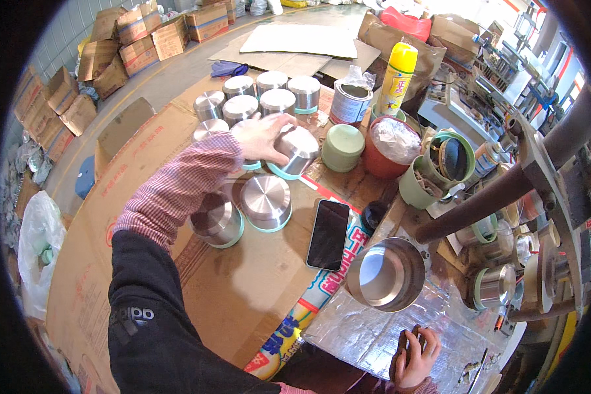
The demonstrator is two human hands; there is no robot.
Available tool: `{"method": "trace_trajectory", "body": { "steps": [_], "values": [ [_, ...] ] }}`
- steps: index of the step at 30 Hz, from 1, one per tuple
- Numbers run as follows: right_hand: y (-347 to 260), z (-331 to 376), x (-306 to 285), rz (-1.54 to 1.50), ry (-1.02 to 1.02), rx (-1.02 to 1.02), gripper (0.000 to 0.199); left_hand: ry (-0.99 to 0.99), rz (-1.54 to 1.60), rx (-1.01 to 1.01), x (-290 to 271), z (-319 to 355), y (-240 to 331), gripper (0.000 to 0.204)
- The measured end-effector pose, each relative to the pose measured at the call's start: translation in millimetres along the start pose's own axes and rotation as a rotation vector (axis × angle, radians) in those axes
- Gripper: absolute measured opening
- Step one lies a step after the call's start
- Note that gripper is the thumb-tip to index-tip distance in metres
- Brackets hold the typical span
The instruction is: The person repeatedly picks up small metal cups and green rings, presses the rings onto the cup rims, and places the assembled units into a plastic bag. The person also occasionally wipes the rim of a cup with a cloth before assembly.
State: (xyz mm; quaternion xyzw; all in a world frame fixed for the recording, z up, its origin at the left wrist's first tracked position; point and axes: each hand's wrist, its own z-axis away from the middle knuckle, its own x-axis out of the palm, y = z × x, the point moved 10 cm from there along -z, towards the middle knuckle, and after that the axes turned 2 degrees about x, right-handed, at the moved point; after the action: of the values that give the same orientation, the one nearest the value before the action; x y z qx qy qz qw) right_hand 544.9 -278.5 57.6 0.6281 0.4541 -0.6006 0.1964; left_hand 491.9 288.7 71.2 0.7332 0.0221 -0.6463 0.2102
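Observation:
My left hand reaches forward over the cardboard-covered table and rests on a tilted steel cup with a mint-green rim. Closer to me, two more steel cups stand upside down. Several others are grouped behind the hand. My right hand sits low at the bottom edge on a foil-covered surface, fingers curled around a small dark object. A large open steel cylinder stands just above that hand.
A black phone lies face up beside the cups. A green lid, a red bowl with plastic, a tin can and a yellow spray can stand behind. A metal machine fills the right. Cardboard boxes lie on the floor.

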Motion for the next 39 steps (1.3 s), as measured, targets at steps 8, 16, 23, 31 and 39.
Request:
{"method": "trace_trajectory", "body": {
  "steps": [8,16,23,31,39],
  "values": [
    [-5,-5,-4,0.046,0.054,-0.092,0.041,0.644,-0.077,-0.513,-71,-8,-152,0.044],
    [0,1,0,0.11,0.023,-0.107,0.038,0.101,-0.05,-0.821,-24,-61,-281,0.097],
    [-6,-5,-2,0.073,0.037,-0.111,0.037,0.04,-0.084,-0.725,-28,-30,-271,0.095],
    [-3,-4,-5,0.025,0.0,-0.023,0.041,-0.062,-0.043,-0.507,-21,71,-153,0.092],
    [-12,-5,-12,0.073,0.159,-0.109,0.032,0.041,0.088,-0.428,-32,131,-125,0.066]
  ]
}}
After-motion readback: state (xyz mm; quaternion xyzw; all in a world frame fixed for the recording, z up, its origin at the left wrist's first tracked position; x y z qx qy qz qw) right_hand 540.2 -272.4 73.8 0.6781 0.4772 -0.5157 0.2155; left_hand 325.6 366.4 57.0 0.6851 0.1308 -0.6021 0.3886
